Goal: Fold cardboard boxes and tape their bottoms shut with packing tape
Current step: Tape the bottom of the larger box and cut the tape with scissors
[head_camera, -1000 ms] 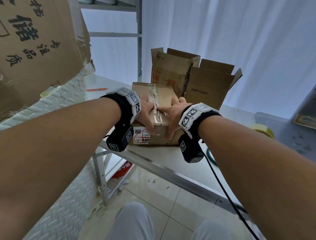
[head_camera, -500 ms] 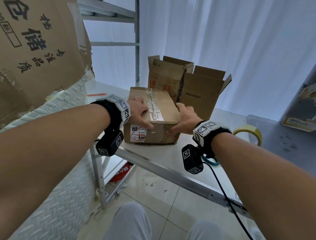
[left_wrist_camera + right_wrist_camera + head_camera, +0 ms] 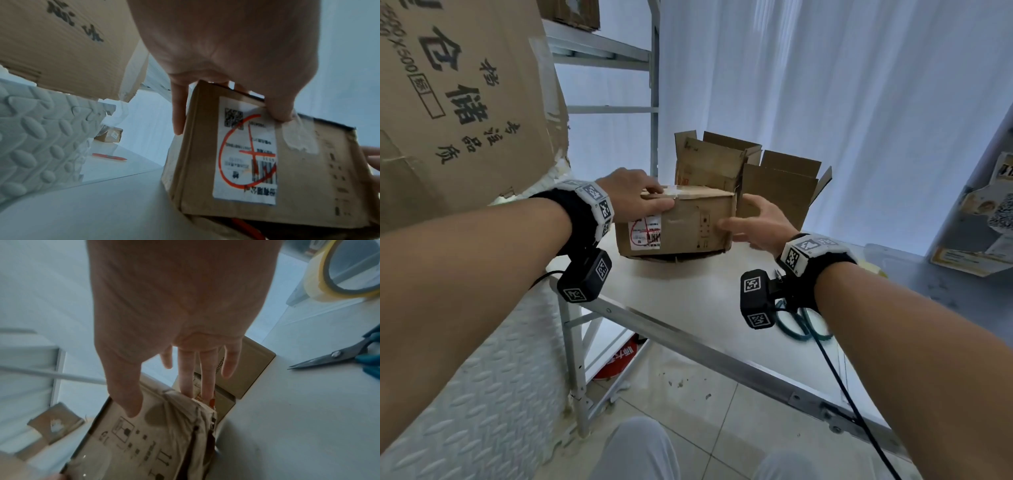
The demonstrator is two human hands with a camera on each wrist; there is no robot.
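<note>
A small brown cardboard box point(image 3: 681, 222) with a white shipping label is held over the white table point(image 3: 688, 308), its near lower edge raised. Clear tape runs over its top edge. My left hand point(image 3: 650, 202) grips the box's top left corner, thumb on the labelled face point(image 3: 244, 154) and fingers over the top. My right hand point(image 3: 750, 222) is at the box's right end: its fingers point(image 3: 207, 369) reach straight behind that end and the thumb lies on the printed face point(image 3: 144, 443). A yellow tape roll point(image 3: 320, 280) stands to the right.
Two open-topped boxes point(image 3: 709, 164) point(image 3: 780, 192) stand just behind the held one. Blue-handled scissors point(image 3: 333, 356) lie on the table by my right wrist. A big printed carton point(image 3: 448, 102) and a white embossed mat point(image 3: 482, 377) crowd the left. A red pen point(image 3: 109, 157) lies far left.
Both hands left the taped seam on top and took the box by its two ends. The box has come up off the table and tipped, so its labelled side faces me.
</note>
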